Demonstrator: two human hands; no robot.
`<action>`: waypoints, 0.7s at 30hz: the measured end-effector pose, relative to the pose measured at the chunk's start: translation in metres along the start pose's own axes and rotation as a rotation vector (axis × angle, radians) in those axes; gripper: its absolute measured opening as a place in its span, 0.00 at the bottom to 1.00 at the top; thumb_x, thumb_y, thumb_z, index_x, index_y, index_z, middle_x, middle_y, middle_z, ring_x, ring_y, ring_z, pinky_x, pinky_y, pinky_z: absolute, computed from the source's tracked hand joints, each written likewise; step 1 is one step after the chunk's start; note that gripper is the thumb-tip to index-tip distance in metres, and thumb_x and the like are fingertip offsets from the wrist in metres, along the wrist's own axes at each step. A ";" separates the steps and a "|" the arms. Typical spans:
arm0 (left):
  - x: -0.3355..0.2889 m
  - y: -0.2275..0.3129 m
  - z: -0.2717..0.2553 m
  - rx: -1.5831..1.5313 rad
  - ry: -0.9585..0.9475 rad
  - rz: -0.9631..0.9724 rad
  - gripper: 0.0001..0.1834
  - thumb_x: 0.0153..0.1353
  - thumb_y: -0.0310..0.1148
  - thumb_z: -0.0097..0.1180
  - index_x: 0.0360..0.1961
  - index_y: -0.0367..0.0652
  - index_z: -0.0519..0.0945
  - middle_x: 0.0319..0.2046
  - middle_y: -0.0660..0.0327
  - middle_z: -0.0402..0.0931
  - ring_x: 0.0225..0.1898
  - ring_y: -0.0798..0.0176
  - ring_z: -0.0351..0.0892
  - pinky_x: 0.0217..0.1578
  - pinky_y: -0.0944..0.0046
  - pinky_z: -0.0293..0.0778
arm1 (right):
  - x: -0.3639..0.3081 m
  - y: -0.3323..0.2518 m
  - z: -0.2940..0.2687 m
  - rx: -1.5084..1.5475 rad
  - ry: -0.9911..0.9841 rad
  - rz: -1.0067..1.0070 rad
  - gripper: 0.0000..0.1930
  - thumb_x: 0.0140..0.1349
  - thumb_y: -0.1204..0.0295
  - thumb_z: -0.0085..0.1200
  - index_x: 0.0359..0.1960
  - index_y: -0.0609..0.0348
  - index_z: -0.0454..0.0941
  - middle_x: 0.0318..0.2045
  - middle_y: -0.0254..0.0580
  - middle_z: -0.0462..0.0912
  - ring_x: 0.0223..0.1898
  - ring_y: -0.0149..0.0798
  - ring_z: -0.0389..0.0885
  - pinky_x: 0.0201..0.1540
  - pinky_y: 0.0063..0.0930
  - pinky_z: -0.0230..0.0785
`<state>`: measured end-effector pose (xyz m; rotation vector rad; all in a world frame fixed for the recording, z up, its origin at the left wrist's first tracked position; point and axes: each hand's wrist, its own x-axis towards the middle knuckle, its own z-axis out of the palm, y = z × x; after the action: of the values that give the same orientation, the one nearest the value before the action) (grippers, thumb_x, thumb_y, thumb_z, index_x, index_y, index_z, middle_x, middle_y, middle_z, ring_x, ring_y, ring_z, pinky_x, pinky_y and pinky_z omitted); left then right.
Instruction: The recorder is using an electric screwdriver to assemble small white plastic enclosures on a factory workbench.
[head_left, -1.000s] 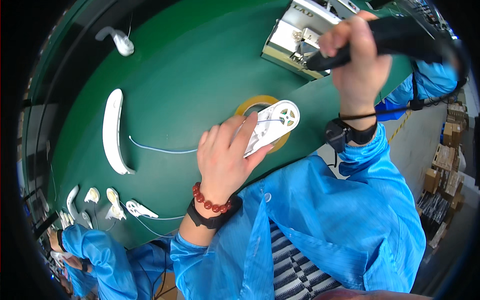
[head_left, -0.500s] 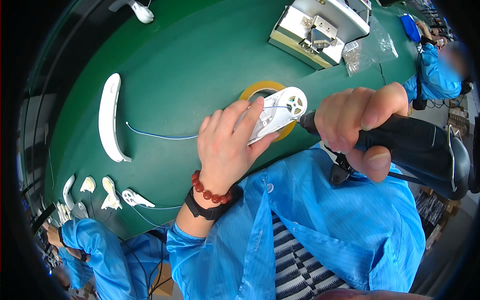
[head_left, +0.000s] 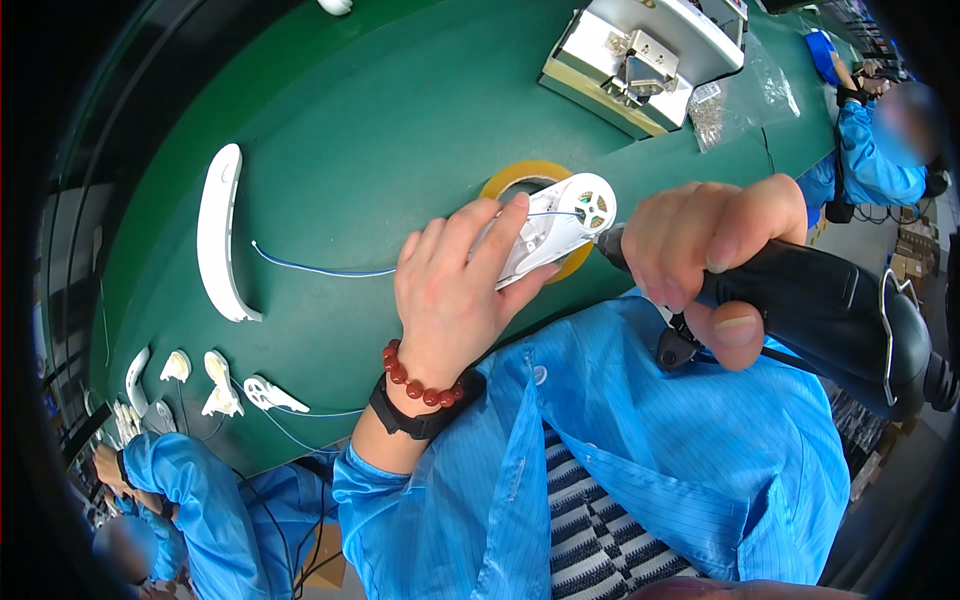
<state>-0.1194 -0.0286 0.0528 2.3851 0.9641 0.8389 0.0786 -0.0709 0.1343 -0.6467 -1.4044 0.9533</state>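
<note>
A blue smock (head_left: 710, 440), striped top (head_left: 590, 530), red beads (head_left: 415, 391) and black wristband (head_left: 402, 421) are worn.

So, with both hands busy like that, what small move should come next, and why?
Probably firm up the left hand on the white housing. The housing lies over the yellow tape roll, so it might rock, and the right hand grips the black tool with its tip right by the housing's round end. Whether they touch, I can't tell.
</note>
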 end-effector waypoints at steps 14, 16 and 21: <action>0.000 0.000 0.000 -0.015 0.008 0.005 0.34 0.38 0.37 0.74 0.52 0.46 0.80 0.45 0.63 0.78 0.39 0.57 0.78 0.37 0.59 0.71 | 0.001 -0.001 -0.002 0.035 0.007 0.032 0.20 0.61 0.63 0.64 0.46 0.55 0.65 0.24 0.34 0.74 0.22 0.31 0.73 0.25 0.26 0.68; 0.000 0.000 -0.001 -0.019 0.004 -0.002 0.35 0.37 0.37 0.74 0.52 0.47 0.80 0.45 0.63 0.78 0.39 0.57 0.78 0.36 0.59 0.71 | -0.001 0.002 0.001 0.022 0.016 0.037 0.20 0.61 0.63 0.63 0.46 0.56 0.65 0.24 0.35 0.74 0.22 0.31 0.72 0.25 0.27 0.68; 0.002 0.001 -0.002 -0.001 -0.020 0.000 0.36 0.37 0.39 0.74 0.53 0.47 0.80 0.44 0.63 0.77 0.39 0.57 0.78 0.36 0.58 0.71 | 0.002 0.006 0.002 0.003 0.055 0.023 0.19 0.61 0.65 0.63 0.44 0.56 0.65 0.24 0.35 0.74 0.23 0.32 0.73 0.26 0.28 0.68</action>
<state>-0.1193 -0.0280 0.0554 2.3881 0.9564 0.8134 0.0754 -0.0668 0.1300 -0.6836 -1.3492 0.9489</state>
